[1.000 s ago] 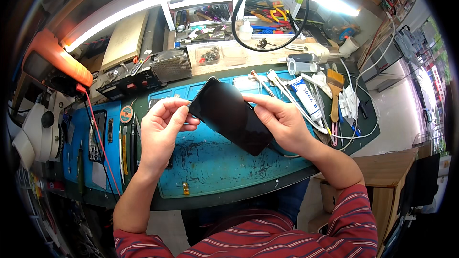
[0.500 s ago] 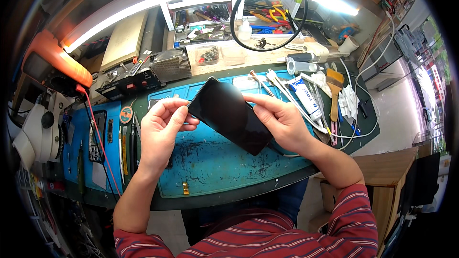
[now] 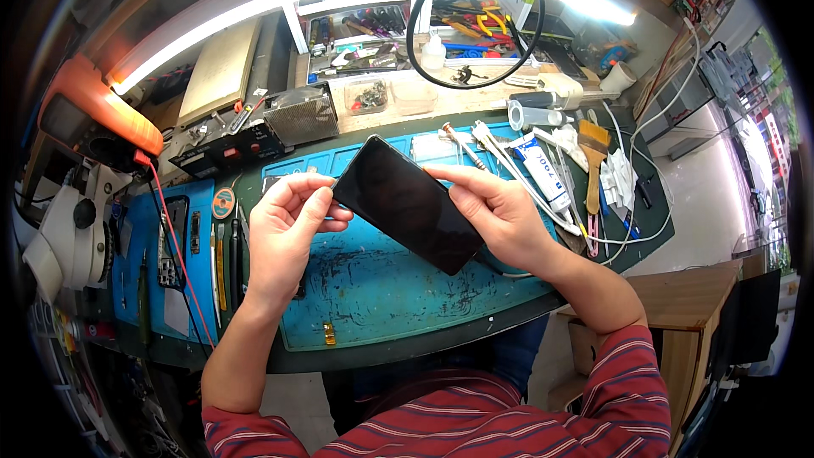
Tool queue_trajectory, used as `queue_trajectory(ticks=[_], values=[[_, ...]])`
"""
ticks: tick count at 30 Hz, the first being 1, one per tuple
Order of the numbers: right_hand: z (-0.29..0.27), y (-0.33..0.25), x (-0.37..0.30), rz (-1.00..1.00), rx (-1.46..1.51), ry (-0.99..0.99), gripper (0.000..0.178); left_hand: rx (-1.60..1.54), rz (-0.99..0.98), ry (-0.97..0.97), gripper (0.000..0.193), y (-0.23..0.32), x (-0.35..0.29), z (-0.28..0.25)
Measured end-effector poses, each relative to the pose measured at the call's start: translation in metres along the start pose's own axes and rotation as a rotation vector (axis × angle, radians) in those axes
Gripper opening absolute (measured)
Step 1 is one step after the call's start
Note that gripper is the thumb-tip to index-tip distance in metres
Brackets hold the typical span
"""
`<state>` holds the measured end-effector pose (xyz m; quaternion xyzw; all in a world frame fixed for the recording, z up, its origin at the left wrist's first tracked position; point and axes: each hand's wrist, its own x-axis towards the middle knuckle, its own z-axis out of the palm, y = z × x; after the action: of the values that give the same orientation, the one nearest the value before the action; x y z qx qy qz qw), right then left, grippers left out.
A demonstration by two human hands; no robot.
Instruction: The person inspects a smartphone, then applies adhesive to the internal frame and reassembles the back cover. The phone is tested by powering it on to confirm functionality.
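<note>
Between my hands is a black smartphone (image 3: 409, 205), held aslant over the blue work mat (image 3: 365, 288) with its dark glossy screen facing up. My left hand (image 3: 292, 216) pinches its left corner between thumb and fingers. On the upper right edge, my right hand (image 3: 496, 208) grips the phone, thumb on the front and index finger along the side; its other fingers are hidden. A small amber strip (image 3: 330, 333) lies on the mat near its front edge.
At left stand an orange multimeter (image 3: 110, 110) with a red lead and a second blue mat with an opened phone frame (image 3: 173, 242). A brush (image 3: 593, 153), a white-and-blue tube (image 3: 543, 171) and cables lie at right. A black cable loop (image 3: 411, 42) hangs overhead.
The bright reflection on the phone's screen has faded, and the phone has tilted slightly. Both hands keep nearly the same place and grip.
</note>
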<state>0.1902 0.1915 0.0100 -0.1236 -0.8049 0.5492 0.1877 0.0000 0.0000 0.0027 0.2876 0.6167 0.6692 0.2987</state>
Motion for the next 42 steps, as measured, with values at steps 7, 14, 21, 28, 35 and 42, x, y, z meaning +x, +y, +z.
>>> queue_trajectory(ticks=[7, 14, 21, 28, 35, 42], values=[[0.002, 0.007, 0.001, -0.047, 0.095, 0.002, 0.033, 0.002, -0.002, -0.002, 0.018, -0.001, 0.001, -0.001], [0.001, 0.008, 0.000, -0.027, 0.090, -0.013, 0.034, -0.001, -0.020, -0.002, 0.018, 0.000, 0.000, 0.000], [-0.004, -0.009, -0.001, 0.131, 0.013, -0.062, 0.033, 0.005, -0.040, 0.004, 0.018, -0.001, 0.000, 0.000], [-0.001, -0.007, 0.000, 0.029, 0.020, -0.034, 0.033, 0.010, -0.038, 0.000, 0.018, -0.001, 0.000, -0.001], [-0.001, -0.003, -0.001, 0.042, 0.033, -0.043, 0.033, -0.003, -0.014, -0.002, 0.017, -0.001, -0.001, 0.000], [-0.001, -0.005, -0.001, 0.030, 0.004, -0.024, 0.032, -0.015, -0.014, -0.004, 0.017, -0.003, 0.000, -0.001]])
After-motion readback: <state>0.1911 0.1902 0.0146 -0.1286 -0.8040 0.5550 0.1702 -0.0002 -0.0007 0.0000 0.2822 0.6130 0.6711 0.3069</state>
